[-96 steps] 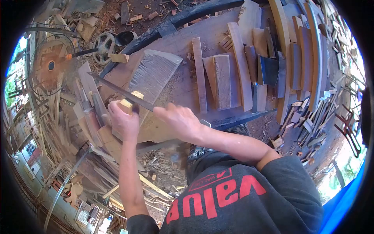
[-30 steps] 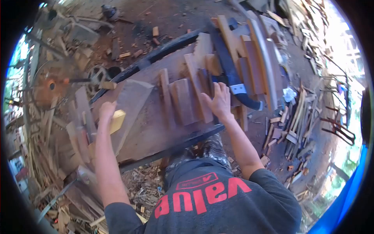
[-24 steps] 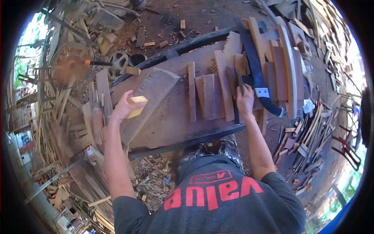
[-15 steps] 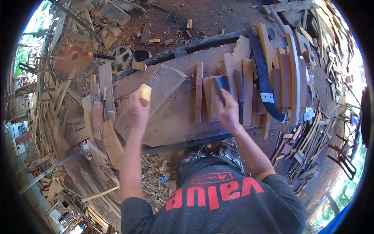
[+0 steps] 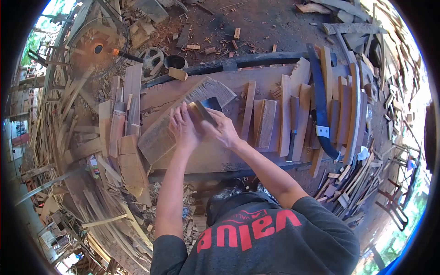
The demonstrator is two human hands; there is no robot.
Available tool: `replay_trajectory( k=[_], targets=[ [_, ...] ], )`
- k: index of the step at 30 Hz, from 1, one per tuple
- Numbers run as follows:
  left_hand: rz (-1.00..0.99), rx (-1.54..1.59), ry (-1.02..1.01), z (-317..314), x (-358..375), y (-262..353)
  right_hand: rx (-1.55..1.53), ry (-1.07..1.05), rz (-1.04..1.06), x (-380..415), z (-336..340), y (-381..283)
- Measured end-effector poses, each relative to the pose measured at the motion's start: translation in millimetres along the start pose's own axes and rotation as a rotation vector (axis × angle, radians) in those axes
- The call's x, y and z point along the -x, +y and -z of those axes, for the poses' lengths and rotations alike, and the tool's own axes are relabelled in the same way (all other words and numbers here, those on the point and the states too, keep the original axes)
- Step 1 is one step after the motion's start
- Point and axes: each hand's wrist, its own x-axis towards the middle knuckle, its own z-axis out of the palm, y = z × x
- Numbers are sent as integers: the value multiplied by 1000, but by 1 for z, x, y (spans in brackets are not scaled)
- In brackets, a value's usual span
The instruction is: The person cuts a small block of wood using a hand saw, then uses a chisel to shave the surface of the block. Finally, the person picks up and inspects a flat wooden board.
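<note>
My left hand [image 5: 184, 129] closes on a small wood block [image 5: 200, 112], above a broad angled board [image 5: 172, 130]. My right hand [image 5: 224, 129] meets it from the right, shut on a dark flat object [image 5: 212, 104]; this object's far end shows beyond the fingers and its kind is unclear. Block and dark object are close together between the hands, and whether they touch is hard to tell. Just right of my hands, a narrow wood strip [image 5: 249, 110] and a thicker block [image 5: 266, 123] lie on the workbench [image 5: 197, 158].
A handsaw [image 5: 322, 132] with a dark curved handle lies across several wood strips at the right. A round rusty blade [image 5: 96, 50] stands upper left, near a wheel [image 5: 151, 59] and a dark bowl [image 5: 176, 62]. Wood scraps are piled on both sides.
My right hand has moved left with the dark object, away from the strips. My left hand has shifted right with the wood block, so both hands are now close together. The whole view has shifted slightly.
</note>
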Motion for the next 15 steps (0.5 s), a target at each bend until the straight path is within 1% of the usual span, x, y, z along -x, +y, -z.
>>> replay_trajectory(
  k=[2, 3, 5, 6, 8, 11, 12, 13, 15],
  targets=[
    [-55, 12, -12, -4, -1, -7, 101, -89, 112, -2, -4, 7],
    [-47, 16, -6, -4, -2, -6, 105, -99, 117, -2, -9, 10],
    [-73, 120, 36, -4, -3, -5, 156, -21, 112, -2, -20, 16],
    [-60, 126, 42, -8, -5, -10, 160, -35, 117, -10, -26, 15],
    [-205, 89, 92, -21, -6, -19, 176, 62, 114, -32, -41, 13],
    [-136, 63, 111, -27, -7, -15, 190, 39, 103, -53, -55, 24],
    [-117, 60, 87, -24, -6, -13, 83, -15, 38, -47, -38, -4],
    [-113, 65, 92, -22, -7, -13, 89, -19, 42, -30, -31, -2],
    [-225, 6, 205, -21, -11, -12, 76, -15, 87, -2, -21, 1]
  ],
)
